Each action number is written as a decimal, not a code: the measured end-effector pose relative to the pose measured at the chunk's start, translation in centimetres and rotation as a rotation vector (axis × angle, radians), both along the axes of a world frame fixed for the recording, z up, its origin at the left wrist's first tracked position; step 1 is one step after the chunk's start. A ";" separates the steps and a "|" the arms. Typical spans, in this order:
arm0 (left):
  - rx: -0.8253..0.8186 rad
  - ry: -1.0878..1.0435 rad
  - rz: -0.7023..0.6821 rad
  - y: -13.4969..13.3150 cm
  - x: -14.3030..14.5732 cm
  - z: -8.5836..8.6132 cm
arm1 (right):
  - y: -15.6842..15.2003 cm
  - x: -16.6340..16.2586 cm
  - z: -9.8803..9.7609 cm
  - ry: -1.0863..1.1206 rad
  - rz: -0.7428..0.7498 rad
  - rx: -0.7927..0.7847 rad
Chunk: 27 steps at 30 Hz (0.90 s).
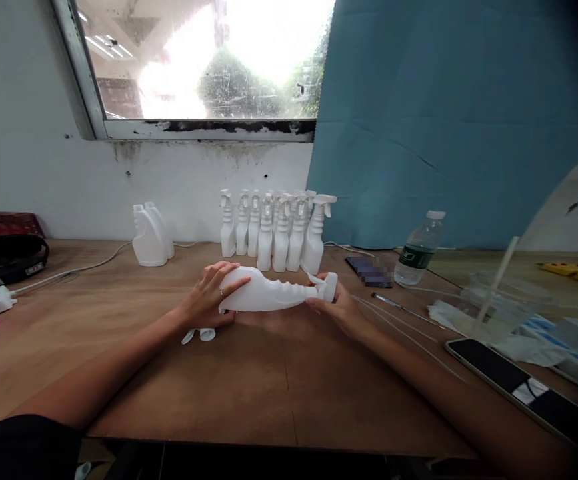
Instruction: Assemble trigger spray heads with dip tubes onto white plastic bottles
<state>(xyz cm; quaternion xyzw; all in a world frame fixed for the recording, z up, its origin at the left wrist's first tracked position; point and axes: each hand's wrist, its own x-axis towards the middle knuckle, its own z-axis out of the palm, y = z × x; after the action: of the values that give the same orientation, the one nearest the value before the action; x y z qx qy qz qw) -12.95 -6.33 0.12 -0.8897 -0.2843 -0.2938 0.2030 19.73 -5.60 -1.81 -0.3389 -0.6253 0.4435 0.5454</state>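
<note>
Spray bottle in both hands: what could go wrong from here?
The spray bottle lies level with the left hand only draped over it; it might slip.
The right hand pinches the trigger head; twisting could seat it crooked.
Sprayer row stands close behind; a bump may topple it.

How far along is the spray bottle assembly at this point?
Apparently done: a cluster of finished bottles with trigger heads stands at the back of the table. In hand: the left hand grips a bottle lying sideways, and the right hand holds its spray head at the neck. Seemingly left: two headless bottles by the wall.
</note>
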 end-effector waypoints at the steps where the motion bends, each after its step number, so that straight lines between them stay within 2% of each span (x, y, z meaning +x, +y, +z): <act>1: -0.004 0.001 0.000 0.0 0.0 0.0 | -0.1 0.0 0.1 -0.009 -0.006 0.001; 17: 0.001 -0.012 -0.010 0.1 0.2 -0.1 | -0.3 0.1 0.5 -0.040 -0.088 0.063; 24: 0.009 -0.025 -0.024 0.0 0.1 -0.1 | -0.5 -0.3 0.9 0.044 -0.060 -0.019; 27: -0.046 -0.050 -0.040 -0.1 0.1 0.0 | -0.5 -0.2 1.2 0.082 0.038 -0.006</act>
<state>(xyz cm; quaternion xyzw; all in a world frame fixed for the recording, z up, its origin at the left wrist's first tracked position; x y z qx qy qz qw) -12.87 -6.41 0.16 -0.8921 -0.2783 -0.3131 0.1694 19.52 -6.11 -0.58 -0.3102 -0.6075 0.4693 0.5608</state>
